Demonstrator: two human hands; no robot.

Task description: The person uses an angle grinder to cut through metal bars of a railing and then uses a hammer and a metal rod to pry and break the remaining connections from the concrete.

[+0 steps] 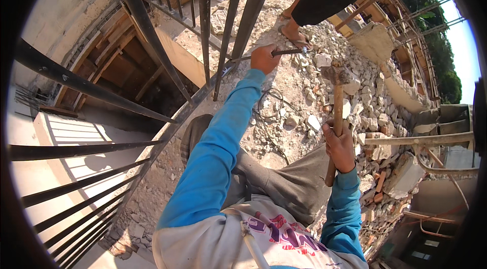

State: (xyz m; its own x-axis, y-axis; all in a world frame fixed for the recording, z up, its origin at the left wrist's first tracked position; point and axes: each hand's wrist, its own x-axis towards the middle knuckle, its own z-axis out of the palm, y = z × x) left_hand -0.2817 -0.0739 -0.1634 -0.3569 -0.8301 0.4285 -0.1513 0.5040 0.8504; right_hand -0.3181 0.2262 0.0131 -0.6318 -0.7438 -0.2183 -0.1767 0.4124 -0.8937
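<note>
My left hand [265,59] is closed round a dark metal chisel [290,52], held nearly level. One end of the chisel reaches the foot of the black railing [175,116]; the other end points right, over the rubble. In my right hand [340,146] is a hammer [338,100], gripped midway along its wooden handle. Its blocky, dusty head [336,74] is raised, to the right of and apart from the chisel's free end. Both my arms are in blue sleeves.
Broken concrete and brick rubble [373,109] covers the right side. Another person's bare foot [294,34] stands just beyond the chisel. A thin cable [271,111] lies on the dusty ground. Left of the railing is a drop with wooden boards [114,56]. A pole [421,139] juts in from the right.
</note>
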